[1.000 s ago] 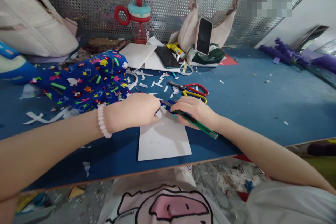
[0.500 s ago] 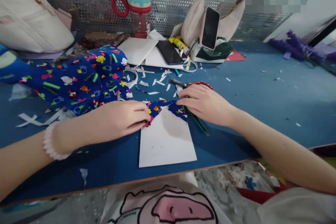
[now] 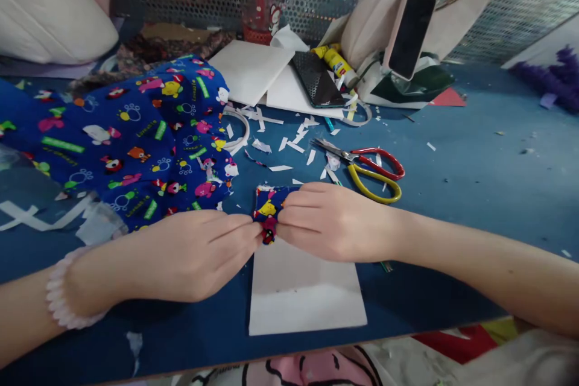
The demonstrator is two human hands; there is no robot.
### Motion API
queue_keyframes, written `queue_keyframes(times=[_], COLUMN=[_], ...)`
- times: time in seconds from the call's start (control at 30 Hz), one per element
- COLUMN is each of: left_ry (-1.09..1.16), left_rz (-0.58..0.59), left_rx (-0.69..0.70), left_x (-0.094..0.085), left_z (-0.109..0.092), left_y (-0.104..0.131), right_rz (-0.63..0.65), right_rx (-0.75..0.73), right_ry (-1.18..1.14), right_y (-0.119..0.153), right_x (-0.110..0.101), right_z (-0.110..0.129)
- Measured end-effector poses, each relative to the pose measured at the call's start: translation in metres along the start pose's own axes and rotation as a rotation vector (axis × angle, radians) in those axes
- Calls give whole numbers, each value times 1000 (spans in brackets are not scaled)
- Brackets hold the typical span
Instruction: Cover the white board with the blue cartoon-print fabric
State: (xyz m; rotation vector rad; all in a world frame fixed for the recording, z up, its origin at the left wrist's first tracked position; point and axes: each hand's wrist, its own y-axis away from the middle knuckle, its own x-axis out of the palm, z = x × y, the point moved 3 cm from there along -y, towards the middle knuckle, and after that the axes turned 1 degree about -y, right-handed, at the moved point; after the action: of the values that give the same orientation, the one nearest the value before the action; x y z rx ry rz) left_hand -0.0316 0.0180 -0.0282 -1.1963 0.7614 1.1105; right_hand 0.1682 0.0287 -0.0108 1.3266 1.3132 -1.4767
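A white board (image 3: 307, 301) lies near the table's front edge, its upper end covered by a small piece of blue cartoon-print fabric (image 3: 268, 208). With fingertips closed, my left hand (image 3: 194, 256) pinches the fabric at the board's left side. My right hand (image 3: 332, 220) is closed on the same fabric from above and hides much of it. The two hands' fingertips almost meet at a bunched, pinkish-red bit of the print. Beyond my right hand rest scissors (image 3: 348, 155) with one red and one yellow handle, blades a little apart.
To the left spreads a larger sheet of the blue print fabric (image 3: 149, 132). White paper scraps (image 3: 296, 146) litter the middle. Farther back are white boards (image 3: 251, 69), a dark phone (image 3: 316, 81), a yellow glue stick (image 3: 339, 66), a propped phone (image 3: 411, 30) and a cup (image 3: 262, 9).
My right hand has moved left and toward me, off the board's top right corner, to meet my left fingertips. The scissors are now uncovered. The view has shifted closer.
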Motion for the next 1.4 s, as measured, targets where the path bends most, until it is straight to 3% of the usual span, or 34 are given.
queue_keyframes(times=[0.43, 0.83, 1.2, 1.4], left_ry=[60, 104, -9, -46], left_rz=[-66, -38, 7, -6], left_rx=[-48, -70, -23, -40], left_x=[-4, -1, 1, 1], left_z=[9, 12, 13, 13], left_y=[-7, -8, -10, -9], right_rz=[-73, 92, 64, 68], right_rx=[-123, 26, -12, 21], right_ry=[-17, -153, 34, 2], right_y=[-16, -16, -19, -18], right_x=[-1, -1, -1, 5], right_z=[12, 1, 13, 12])
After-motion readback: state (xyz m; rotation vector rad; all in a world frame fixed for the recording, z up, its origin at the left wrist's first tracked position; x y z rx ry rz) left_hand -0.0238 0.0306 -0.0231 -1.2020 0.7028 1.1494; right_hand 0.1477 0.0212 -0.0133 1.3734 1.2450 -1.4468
